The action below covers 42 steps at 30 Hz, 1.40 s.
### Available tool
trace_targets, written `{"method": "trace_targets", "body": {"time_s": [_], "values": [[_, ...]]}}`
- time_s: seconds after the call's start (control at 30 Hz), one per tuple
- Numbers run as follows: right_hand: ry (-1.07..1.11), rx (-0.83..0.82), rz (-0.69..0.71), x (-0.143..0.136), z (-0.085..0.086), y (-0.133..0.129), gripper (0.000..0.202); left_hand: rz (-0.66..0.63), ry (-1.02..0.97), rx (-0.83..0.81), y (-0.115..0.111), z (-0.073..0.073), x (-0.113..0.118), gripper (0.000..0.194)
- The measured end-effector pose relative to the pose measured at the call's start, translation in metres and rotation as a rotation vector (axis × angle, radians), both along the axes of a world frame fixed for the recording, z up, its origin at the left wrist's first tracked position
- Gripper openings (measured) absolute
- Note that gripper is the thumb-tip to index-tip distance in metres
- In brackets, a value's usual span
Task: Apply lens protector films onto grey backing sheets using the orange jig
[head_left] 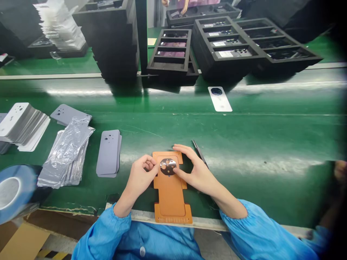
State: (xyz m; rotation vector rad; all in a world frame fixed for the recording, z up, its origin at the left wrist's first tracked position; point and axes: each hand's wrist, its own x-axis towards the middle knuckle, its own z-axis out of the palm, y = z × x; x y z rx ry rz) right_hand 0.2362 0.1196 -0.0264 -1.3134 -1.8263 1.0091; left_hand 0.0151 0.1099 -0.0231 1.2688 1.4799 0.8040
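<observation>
An orange fixture plate (171, 196) lies at the front edge of the green table. Near its top sits a dark round disc (168, 167) with several holes. My left hand (142, 174) is at the plate's upper left edge, its fingers curled and thumb against the index finger; what the pinch holds, if anything, is too small to name. My right hand (194, 169) has its fingers spread over the upper right corner, the thumb touching the disc's right edge. Black tweezers (200, 153) lie just beyond my right hand, partly hidden by it.
Grey panels (107, 151), a plastic-wrapped stack (66, 153), white panels (24, 126) and a blue tape roll (13, 191) stand left. A white panel (221, 101) lies ahead. Black trays (227, 47) line the back. Another person's hand (340, 170) shows far right.
</observation>
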Motion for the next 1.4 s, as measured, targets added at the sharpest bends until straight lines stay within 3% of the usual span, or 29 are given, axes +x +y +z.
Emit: {"method": "trace_targets", "body": {"time_s": [0.43,0.73,0.9,1.07,1.4], "values": [[-0.013,0.007,0.012,0.001,-0.001,0.001,0.055,0.006,0.072,0.027,-0.001,0.003,0.006,0.01],[-0.04,-0.143,0.027,0.024,0.006,0.008,0.061,-0.002,0.092,0.018,0.0,0.004,0.006,0.011],[-0.055,-0.095,-0.048,0.018,0.004,0.008,0.057,-0.002,0.083,0.034,-0.002,0.003,0.006,0.011],[-0.061,-0.029,-0.039,0.013,0.0,0.007,0.056,-0.006,0.083,0.049,-0.003,0.001,0.004,0.011],[-0.02,-0.077,-0.019,0.021,0.002,0.008,0.06,0.003,0.049,0.087,-0.004,-0.001,0.003,0.008]]}}
